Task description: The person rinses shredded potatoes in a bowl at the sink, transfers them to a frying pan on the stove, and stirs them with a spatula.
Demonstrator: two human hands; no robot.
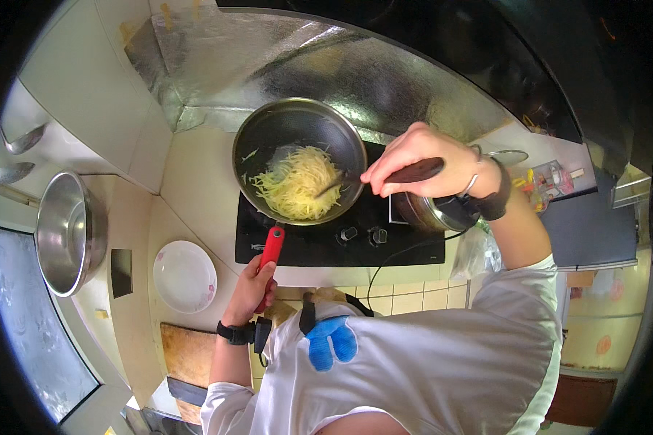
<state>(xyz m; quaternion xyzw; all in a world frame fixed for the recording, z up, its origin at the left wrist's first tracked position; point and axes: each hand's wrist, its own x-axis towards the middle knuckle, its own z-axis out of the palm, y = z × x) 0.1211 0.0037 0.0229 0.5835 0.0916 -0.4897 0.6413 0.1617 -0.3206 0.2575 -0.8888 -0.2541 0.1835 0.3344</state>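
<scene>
A dark frying pan with a steel rim stands over the left side of a black gas hob. Pale yellow shreds, probably potato, lie heaped in it. My left hand is wrapped around the pan's red handle. Over the pan's right edge, my right hand grips the dark handle of a spatula. The spatula's far end reaches into the shreds, which partly hide it.
A white plate lies on the counter at left, above a wooden cutting board with a knife on it. A steel basin stands farther left. Behind my right wrist is a pot. A black cable hangs across the hob's front edge.
</scene>
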